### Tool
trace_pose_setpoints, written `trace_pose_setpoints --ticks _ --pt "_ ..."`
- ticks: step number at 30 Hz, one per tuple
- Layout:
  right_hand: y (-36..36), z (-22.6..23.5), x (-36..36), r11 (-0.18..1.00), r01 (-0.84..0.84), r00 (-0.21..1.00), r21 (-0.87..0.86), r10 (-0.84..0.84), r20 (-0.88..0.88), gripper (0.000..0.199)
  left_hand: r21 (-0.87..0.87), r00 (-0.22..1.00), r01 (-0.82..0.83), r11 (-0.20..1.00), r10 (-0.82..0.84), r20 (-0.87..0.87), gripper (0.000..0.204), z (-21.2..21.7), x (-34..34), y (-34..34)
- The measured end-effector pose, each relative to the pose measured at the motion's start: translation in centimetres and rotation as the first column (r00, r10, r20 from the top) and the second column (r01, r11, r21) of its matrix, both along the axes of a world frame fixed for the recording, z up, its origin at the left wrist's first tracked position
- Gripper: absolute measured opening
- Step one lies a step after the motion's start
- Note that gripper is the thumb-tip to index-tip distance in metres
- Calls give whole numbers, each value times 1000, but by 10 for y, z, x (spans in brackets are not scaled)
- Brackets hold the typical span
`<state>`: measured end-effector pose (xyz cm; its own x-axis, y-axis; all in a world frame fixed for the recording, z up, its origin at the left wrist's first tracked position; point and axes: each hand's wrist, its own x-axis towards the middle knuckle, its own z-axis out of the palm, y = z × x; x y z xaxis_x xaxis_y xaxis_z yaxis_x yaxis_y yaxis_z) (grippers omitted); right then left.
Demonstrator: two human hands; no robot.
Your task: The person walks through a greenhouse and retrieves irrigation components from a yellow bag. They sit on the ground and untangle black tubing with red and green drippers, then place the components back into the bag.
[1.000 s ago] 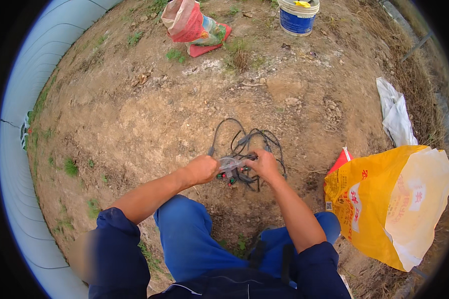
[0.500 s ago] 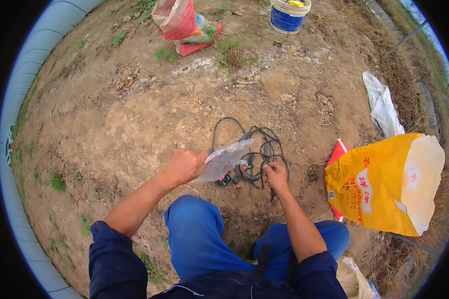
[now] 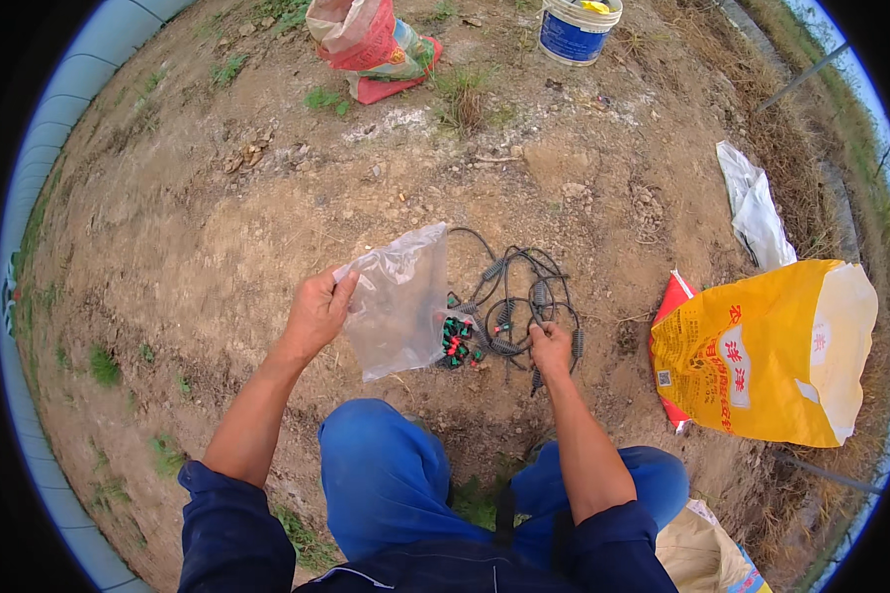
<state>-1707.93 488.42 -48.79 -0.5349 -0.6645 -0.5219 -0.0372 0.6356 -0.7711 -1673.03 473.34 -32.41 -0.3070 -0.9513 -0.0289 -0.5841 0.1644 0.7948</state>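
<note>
My left hand (image 3: 318, 311) pinches the top corner of a clear plastic bag (image 3: 398, 301) and holds it up above the dirt. A pile of small red and green parts (image 3: 456, 342) lies on the ground just right of the bag. My right hand (image 3: 551, 348) is down on a tangle of thin black tubing (image 3: 520, 292) with small black fittings, its fingers closed around part of it. My knees in blue trousers are below both hands.
A large yellow sack (image 3: 769, 352) lies to the right, with a white plastic bag (image 3: 754, 206) behind it. A red and white sack (image 3: 366, 40) and a blue and white bucket (image 3: 578, 28) stand at the far edge. A pale curved pipe (image 3: 40, 188) borders the left.
My left hand lifted the clear bag up and to the left, away from the tubing. The small red and green parts now lie exposed on the ground. My right hand stayed on the tubing.
</note>
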Motion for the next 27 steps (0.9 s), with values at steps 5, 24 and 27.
trace_pose_setpoints --ticks 5,24,27 --pt "-5 -12 21 985 90 991 146 -103 84 21 420 901 -249 873 368 -231 34 -45 87 7" --pt "-5 -18 28 977 -49 918 209 -39 395 19 716 549 -650 256 809 209 48 -136 234 130" --pt "-31 8 41 996 -20 842 85 -29 539 18 -35 315 -809 586 484 817 44 -156 321 181"
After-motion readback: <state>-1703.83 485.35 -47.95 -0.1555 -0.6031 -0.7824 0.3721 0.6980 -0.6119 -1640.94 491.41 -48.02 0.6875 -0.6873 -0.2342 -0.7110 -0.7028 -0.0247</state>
